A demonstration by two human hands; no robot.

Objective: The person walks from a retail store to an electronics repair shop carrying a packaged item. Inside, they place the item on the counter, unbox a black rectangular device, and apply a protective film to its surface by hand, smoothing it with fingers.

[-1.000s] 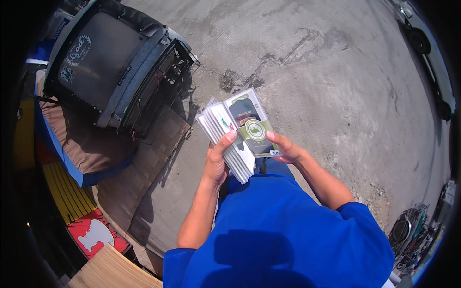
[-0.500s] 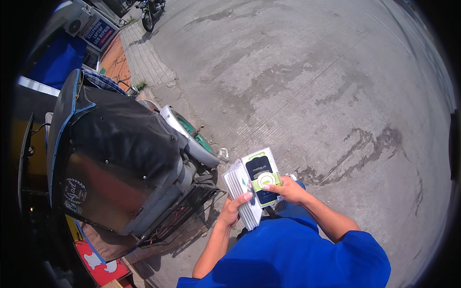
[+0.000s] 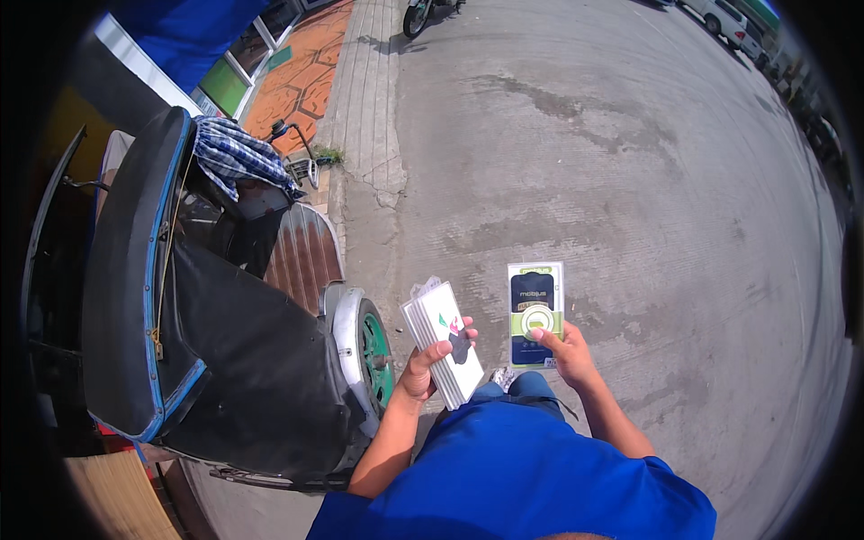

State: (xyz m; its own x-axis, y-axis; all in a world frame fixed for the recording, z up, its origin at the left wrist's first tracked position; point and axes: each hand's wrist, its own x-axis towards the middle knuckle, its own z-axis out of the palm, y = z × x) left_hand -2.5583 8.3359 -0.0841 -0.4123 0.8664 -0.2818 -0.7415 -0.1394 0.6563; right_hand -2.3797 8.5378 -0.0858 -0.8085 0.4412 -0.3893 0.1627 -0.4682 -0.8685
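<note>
My left hand [image 3: 421,371] is wrapped round a stack of thin white packages [image 3: 439,310], thumb on top and fingertips at the far edge. The top one bears a dark, green and pink picture. To the right, my right hand [image 3: 572,356] pinches a flat phone-accessory package [image 3: 533,286] by its lower right side, thumb on the front. It is clear-edged, with a dark blue panel, a green band and a white ring. What lies inside it cannot be made out. The package is held upright, apart from the stack.
A black-covered sidecar [image 3: 261,360] with a green-rimmed wheel [image 3: 371,351] stands close on my left. A checked cloth [image 3: 238,153] hangs on it. Beyond are an orange-tiled walkway [image 3: 301,81], a motorcycle [image 3: 419,16] and a white vehicle [image 3: 727,22]. Grey concrete road [image 3: 666,225] stretches ahead and right.
My right hand has drawn the blue and green package away from the stack to the right. The view has turned, showing more of the sidecar's front and the walkway.
</note>
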